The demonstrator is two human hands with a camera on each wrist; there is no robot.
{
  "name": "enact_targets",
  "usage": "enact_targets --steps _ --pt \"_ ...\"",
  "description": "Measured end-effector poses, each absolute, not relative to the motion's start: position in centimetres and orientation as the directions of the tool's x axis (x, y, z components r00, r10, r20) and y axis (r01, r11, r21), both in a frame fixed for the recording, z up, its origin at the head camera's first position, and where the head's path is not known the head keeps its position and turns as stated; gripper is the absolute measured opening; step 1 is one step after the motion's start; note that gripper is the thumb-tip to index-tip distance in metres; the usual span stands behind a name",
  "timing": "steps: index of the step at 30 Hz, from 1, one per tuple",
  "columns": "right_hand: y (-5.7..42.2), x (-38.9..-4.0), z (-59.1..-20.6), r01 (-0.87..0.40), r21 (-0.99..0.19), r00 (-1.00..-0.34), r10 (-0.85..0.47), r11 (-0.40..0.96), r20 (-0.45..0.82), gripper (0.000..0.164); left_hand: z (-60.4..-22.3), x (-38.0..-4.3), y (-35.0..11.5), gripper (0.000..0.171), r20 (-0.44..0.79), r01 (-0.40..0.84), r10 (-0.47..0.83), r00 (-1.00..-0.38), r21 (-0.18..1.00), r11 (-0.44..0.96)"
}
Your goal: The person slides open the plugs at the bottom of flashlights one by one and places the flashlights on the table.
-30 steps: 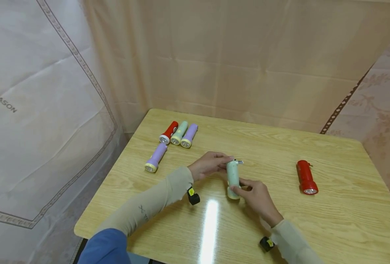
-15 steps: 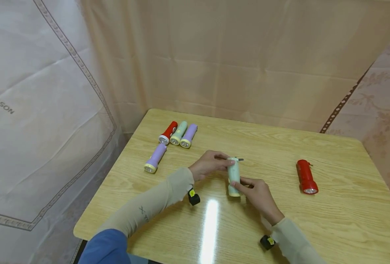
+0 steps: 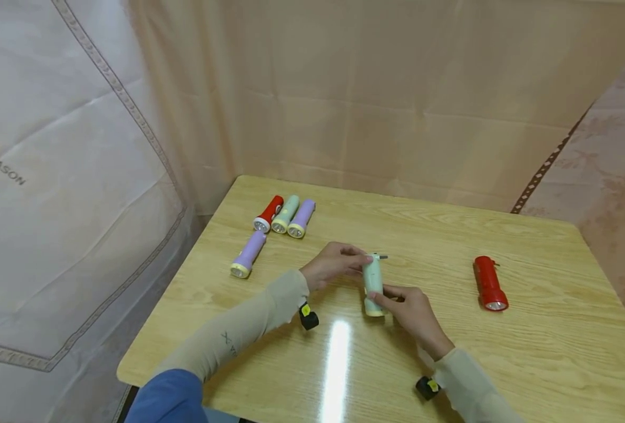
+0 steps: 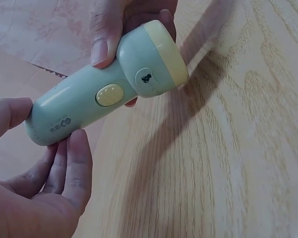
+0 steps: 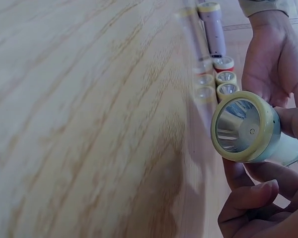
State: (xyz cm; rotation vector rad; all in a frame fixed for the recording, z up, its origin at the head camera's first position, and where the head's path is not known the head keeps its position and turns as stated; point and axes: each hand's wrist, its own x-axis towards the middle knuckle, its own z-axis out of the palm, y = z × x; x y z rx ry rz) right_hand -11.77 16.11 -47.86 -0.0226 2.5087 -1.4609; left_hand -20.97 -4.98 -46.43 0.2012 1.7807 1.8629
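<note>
At your far left a pale printed cloth [image 3: 79, 176] hangs beside the wooden table [image 3: 555, 352]. On that side lies one purple flashlight [image 3: 249, 254] in front, its tail close to a row of three: a white-rimmed red flashlight [image 3: 268, 213], a green flashlight [image 3: 286, 212] and a second purple flashlight [image 3: 302, 218], making four. Your left sleeve [image 3: 233, 335] crosses the near part of the table, hiding some of it, with a black wrist camera [image 3: 308, 318] at its end. Your left hand [image 3: 334, 264] pinches the tail of a second green flashlight [image 3: 373, 279], held over the table's middle with its lens end toward you; your right hand [image 3: 414, 312] grips it near the head between thumb and fingers. A second wrist camera [image 3: 427, 388] hangs by your right sleeve [image 3: 471, 385]. Well apart, farthest right, lies an all-red flashlight [image 3: 489, 284], the sixth counted.
</note>
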Motion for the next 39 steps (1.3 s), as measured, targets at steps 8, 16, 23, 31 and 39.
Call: enact_targets --steps 8,16,23,31,39 --pt "16.0 -11.9 -47.9 0.105 -0.856 -0.969 -0.139 0.507 -0.202 0.069 -46.4 -20.7 -5.4 0.038 -0.263 -0.274 0.468 -0.844 0.961 0.046" --pt "16.6 -11.8 -47.6 0.106 -0.857 -0.972 -0.13 0.504 -0.197 0.066 -46.2 -20.8 -5.1 0.039 -0.259 -0.265 0.481 -0.837 0.963 0.058" --pt "16.9 -11.6 -47.3 0.1 -0.847 -0.974 -0.122 0.522 -0.19 0.065 -46.2 -20.9 -5.1 0.038 -0.258 -0.267 0.499 -0.827 0.962 0.054" --pt "18.0 -11.4 -47.4 0.137 -0.843 -0.973 -0.089 0.521 -0.213 0.068 -46.4 -20.7 -5.1 0.038 -0.287 -0.297 0.502 -0.816 0.953 0.061" --pt "19.4 -11.3 -47.0 0.183 -0.824 -0.969 -0.044 0.537 -0.244 0.076 -46.6 -20.8 -4.8 0.034 -0.302 -0.313 0.504 -0.809 0.948 0.066"
